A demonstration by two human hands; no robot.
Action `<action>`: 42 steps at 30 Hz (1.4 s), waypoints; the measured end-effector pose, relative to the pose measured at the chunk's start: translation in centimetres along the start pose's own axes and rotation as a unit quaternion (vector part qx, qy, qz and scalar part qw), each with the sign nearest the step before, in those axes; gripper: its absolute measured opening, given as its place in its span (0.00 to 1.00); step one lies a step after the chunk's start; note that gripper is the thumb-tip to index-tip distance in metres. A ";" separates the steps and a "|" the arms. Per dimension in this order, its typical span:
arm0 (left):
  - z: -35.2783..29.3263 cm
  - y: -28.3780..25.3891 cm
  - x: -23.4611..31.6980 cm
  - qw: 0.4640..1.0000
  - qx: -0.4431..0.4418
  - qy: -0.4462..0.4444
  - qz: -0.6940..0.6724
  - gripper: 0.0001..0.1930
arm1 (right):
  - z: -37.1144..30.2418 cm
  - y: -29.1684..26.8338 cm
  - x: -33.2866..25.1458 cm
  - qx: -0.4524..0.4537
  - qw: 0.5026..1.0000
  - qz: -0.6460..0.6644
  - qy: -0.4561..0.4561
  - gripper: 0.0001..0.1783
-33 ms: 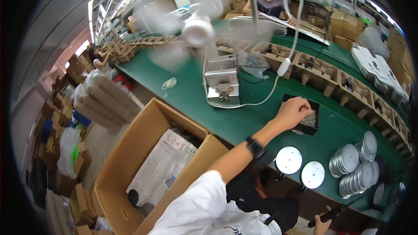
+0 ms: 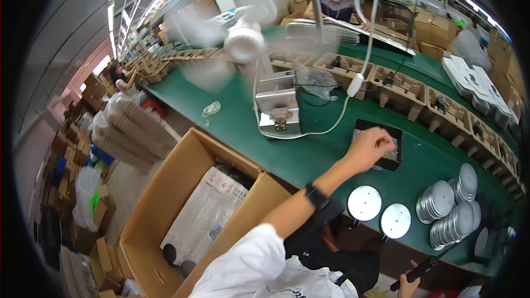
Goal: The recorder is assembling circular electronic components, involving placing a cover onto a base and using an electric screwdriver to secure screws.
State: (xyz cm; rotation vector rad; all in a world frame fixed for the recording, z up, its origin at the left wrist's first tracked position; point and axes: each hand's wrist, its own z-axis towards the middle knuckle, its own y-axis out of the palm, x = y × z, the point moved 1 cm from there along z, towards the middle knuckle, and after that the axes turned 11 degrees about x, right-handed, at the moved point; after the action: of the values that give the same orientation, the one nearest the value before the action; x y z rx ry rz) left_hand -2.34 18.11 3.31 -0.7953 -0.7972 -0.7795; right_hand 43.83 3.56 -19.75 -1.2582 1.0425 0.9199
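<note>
My left hand (image 2: 372, 149), a dark watch on its wrist, is over a black open box (image 2: 395, 161) of small metal pieces, apparently screws. Its fingers are curled together; whatever they hold is hidden. At the lower right my right hand (image 2: 409, 283) grips a black pen-shaped screwdriver (image 2: 420, 272), its thin shaft pointing up and right. Between the hands, at the bench's near edge, lie two round silvery discs, the left disc (image 2: 364, 203) and the right disc (image 2: 396, 221), each with a dark part sticking out below.
Stacks of silver discs (image 2: 441, 201) stand to the right on the green bench (image 2: 221, 132). A metal machine (image 2: 277, 105) with a white cable is beyond, near a spinning fan (image 2: 244, 44). Moulded trays (image 2: 402, 94) line the back. A large carton (image 2: 149, 209) stands left; a person (image 2: 334, 0) works opposite.
The screwdriver in my right hand now shows its thin shaft, angled up to the right. My left hand stays over the box, its fingers slightly shifted. The view has shifted a little.
</note>
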 end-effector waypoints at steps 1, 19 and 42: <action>-1.8 0.1 1.2 0.997 -0.038 -0.015 -0.073 0.08 | -0.6 0.3 -1.5 -0.009 0.999 0.037 0.023 0.28; -18.2 1.6 2.9 0.906 -0.342 -0.156 -0.197 0.06 | 1.7 10.6 -29.2 -0.050 0.789 0.583 -0.187 0.27; -17.7 5.8 -1.7 0.965 -0.232 0.013 -0.124 0.05 | 7.8 12.4 -25.5 -0.257 0.753 0.563 -0.225 0.23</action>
State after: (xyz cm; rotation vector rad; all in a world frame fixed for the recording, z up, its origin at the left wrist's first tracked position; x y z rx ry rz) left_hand 7.03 6.58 -7.98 -1.1117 -0.7048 -1.2251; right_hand 25.53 13.03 1.29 -0.6151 1.1455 2.4461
